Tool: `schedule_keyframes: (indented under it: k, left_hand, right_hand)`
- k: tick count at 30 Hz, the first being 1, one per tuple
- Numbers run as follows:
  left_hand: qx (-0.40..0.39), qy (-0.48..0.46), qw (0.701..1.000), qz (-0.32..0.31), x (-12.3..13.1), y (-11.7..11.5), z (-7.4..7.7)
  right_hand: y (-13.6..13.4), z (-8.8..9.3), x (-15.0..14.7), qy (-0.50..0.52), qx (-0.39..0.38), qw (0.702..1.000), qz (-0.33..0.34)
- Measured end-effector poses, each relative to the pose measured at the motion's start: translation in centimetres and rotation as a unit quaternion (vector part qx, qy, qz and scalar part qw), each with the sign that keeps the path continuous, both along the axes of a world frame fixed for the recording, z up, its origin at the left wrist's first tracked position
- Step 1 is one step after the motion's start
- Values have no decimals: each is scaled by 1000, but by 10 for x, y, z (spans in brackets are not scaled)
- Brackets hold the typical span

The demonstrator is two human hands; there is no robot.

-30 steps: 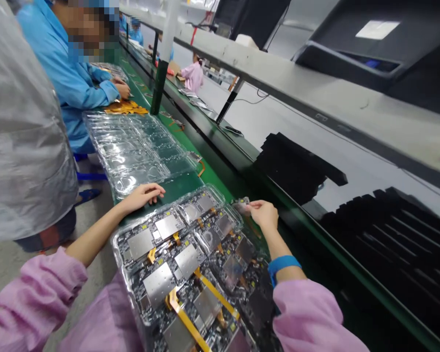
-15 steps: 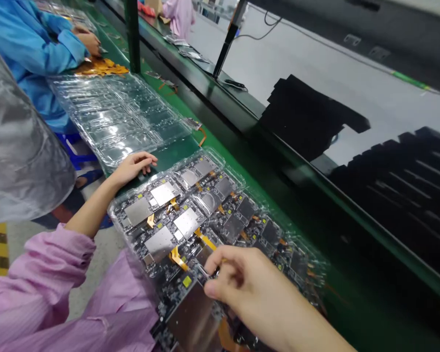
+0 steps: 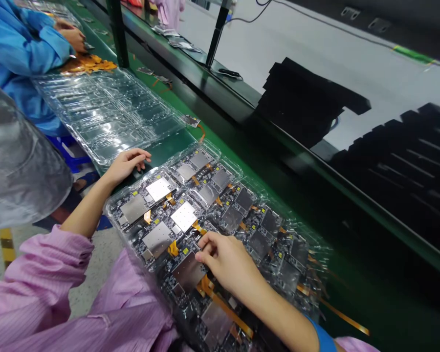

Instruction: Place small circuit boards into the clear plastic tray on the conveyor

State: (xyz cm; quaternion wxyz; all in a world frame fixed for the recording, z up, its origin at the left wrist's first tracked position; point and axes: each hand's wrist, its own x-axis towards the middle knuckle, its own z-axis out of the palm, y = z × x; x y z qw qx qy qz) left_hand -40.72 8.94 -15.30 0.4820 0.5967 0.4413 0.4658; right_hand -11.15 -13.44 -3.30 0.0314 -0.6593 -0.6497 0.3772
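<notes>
My right hand [image 3: 220, 254] is closed in a pinch at the upper right edge of a circuit board [image 3: 189, 272] with a dull metal shield and an orange flex cable. That board lies among rows of similar boards in a clear plastic tray [image 3: 114, 217]. Part of its edge is hidden behind my fingers. Beyond the tray's far left corner, my left hand [image 3: 129, 164] rests over the green work surface, fingers loosely stretched and holding nothing.
A clear blister tray [image 3: 110, 112] lies farther up the green bench [image 3: 170, 149]. A loose board [image 3: 190, 121] sits beside it. At the upper left, a person in blue sleeves [image 3: 33, 44] works near a pile of orange flex cables [image 3: 90, 63]. A dark rail [image 3: 238, 122] runs along the right.
My right hand has moved away from me and slightly left, lowering the board into the tray beside the other boards. My left hand keeps its pose; the whole view has shifted slightly.
</notes>
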Motion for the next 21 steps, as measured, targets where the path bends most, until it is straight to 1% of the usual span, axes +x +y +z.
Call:
schedule_keyframes:
  k: [3, 6, 8, 12, 17, 19, 21]
  left_hand:
    - [-2, 0, 1000, 3, 0, -1, 1]
    - [-2, 4, 1000, 8, 1, -1, 2]
    - [-3, 7, 1000, 6, 1, -1, 2]
    - [-4, 3, 1000, -1, 1, 0, 1]
    - [-1, -2, 1000, -6, -1, 1, 0]
    - [-2, -4, 1000, -7, -1, 1, 0]
    - [-3, -6, 1000, -7, -1, 1, -1]
  right_hand:
    - [-4, 1, 0, -54, 48, 996, 56]
    - [-4, 4, -3, -103, 51, 989, 90]
    - [-4, 6, -5, -114, 52, 988, 86]
    - [-1, 8, -3, -97, 40, 992, 71]
    - [4, 6, 3, -82, 17, 993, 78]
    - [5, 5, 1, -93, 15, 992, 81]
    - [4, 5, -3, -115, 28, 989, 90]
